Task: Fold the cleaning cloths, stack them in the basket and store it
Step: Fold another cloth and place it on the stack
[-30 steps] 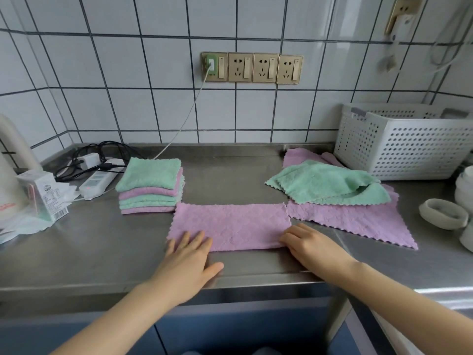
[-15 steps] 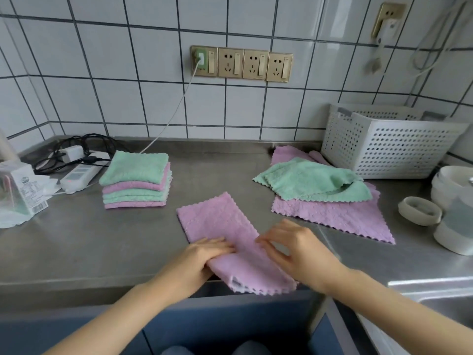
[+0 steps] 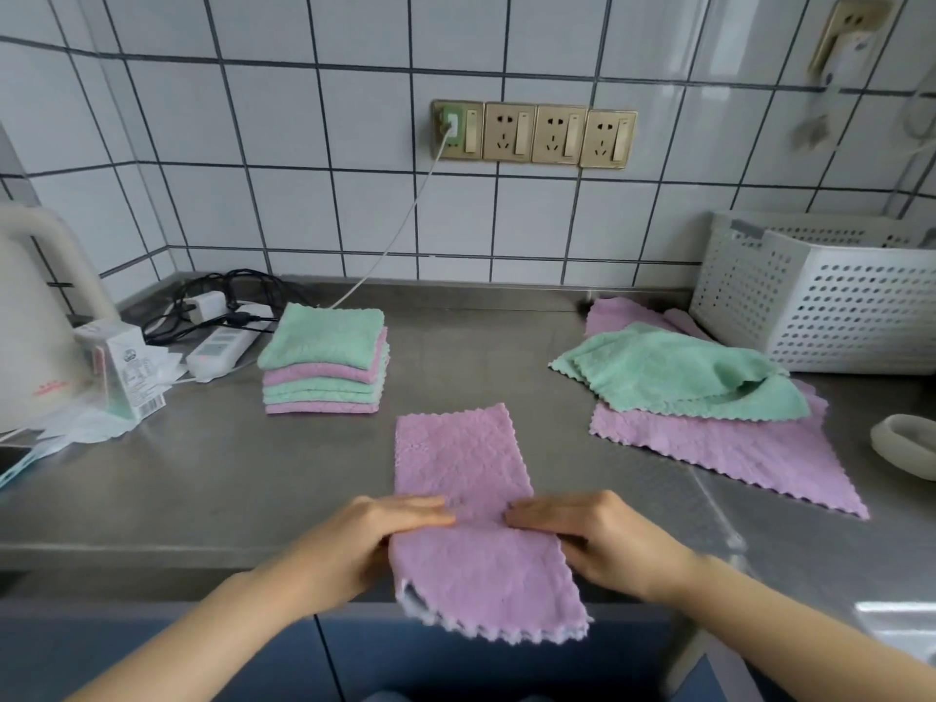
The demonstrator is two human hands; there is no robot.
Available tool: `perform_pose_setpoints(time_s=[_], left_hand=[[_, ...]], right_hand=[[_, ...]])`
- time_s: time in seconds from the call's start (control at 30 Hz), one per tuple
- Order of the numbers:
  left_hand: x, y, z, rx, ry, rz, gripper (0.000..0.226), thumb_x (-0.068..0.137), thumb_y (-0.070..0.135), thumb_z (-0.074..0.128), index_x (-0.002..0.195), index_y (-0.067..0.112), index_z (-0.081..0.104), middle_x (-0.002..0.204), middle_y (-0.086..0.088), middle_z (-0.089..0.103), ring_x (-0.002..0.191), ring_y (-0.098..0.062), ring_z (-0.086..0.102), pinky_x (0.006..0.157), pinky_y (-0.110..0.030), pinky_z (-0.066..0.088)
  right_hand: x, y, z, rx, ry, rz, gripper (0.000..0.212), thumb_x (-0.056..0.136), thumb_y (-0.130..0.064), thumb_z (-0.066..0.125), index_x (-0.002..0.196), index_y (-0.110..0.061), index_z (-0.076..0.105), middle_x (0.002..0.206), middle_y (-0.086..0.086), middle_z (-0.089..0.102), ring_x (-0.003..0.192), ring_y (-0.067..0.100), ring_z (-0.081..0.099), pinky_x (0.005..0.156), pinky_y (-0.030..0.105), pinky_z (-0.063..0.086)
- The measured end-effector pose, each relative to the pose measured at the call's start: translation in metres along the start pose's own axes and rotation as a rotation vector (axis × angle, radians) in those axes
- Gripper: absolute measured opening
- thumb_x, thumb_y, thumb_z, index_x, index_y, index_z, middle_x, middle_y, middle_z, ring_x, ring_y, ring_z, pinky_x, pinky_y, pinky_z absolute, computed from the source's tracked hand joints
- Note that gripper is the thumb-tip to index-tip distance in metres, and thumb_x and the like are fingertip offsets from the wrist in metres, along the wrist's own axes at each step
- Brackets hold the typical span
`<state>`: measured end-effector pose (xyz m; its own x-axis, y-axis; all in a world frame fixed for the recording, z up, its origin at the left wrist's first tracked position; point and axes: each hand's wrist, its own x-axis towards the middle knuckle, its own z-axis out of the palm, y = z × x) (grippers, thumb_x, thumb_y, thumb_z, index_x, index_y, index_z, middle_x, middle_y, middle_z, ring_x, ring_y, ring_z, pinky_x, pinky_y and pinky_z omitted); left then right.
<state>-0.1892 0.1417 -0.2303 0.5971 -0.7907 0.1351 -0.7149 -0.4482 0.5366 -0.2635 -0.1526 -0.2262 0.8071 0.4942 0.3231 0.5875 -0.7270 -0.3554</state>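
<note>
Pink cleaning cloth (image 3: pixel 463 463), folded to a long strip, lengthways on the steel counter (image 3: pixel 202 473), near end drooping over the front edge. Pinned at mid-length by both hands: left hand (image 3: pixel 375 534) from one side, right hand (image 3: pixel 602 539) from the other, fingers laid straight across the top, tips close but not touching. Thumbs out of sight under the cloth's edges, so impossible to tell whether pressing flat or pinching.

Judged soft, light and limp, with a fleecy nap and zigzag-cut edges; likely to sag and slide apart wherever unsupported, not fragile. Best taken by the hanging near end or its two corners and carried over to the far end, layers kept together.

Near by: folded stack (image 3: pixel 324 357) of green and pink cloths to the left, unfolded heap (image 3: pixel 673 372) to the right, just beside the white perforated basket (image 3: pixel 835 316).

Basket's inside not visible from this angle, its right part cut off. Number of cloths in the heap unclear. Pale kettle (image 3: pixel 30 321) at left and white rounded object (image 3: pixel 906 443) at right both cropped by the frame.
</note>
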Motion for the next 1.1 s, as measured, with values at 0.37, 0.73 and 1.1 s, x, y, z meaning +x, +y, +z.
perform_pose_setpoints(time_s=[0.37,0.73,1.1], left_hand=[[0.035,0.012,-0.031,-0.525,0.311,-0.642,0.014,0.086,0.019,0.066,0.075,0.009,0.065,0.067,-0.01,0.054,0.052,-0.011,0.048,0.044,-0.022,0.047],[0.055,0.003,-0.016,-0.326,0.424,-0.714,0.034,0.091,0.025,0.056,0.063,0.012,0.043,0.054,-0.001,0.036,0.033,-0.009,0.047,0.056,-0.047,0.056],[0.056,0.002,-0.005,0.46,0.502,-0.524,0.028,0.081,0.019,0.064,0.103,0.014,0.048,0.079,-0.007,0.061,0.061,-0.032,0.062,0.047,-0.031,0.043]], right_hand=[[0.078,0.003,-0.015,0.554,0.088,0.77,0.035,0.092,-0.028,0.058,0.065,-0.007,0.053,0.058,0.008,0.044,0.046,0.016,0.048,0.045,0.028,0.047],[0.1,0.011,0.021,-0.065,0.126,0.959,0.028,0.093,-0.037,0.04,0.082,-0.013,0.051,0.099,0.016,0.065,0.091,0.037,0.06,0.068,0.035,0.039],[0.109,-0.003,0.012,-0.179,0.16,0.966,0.036,0.098,-0.043,0.029,0.12,-0.015,0.035,0.108,0.013,0.063,0.095,0.037,0.061,0.068,0.038,0.038]])
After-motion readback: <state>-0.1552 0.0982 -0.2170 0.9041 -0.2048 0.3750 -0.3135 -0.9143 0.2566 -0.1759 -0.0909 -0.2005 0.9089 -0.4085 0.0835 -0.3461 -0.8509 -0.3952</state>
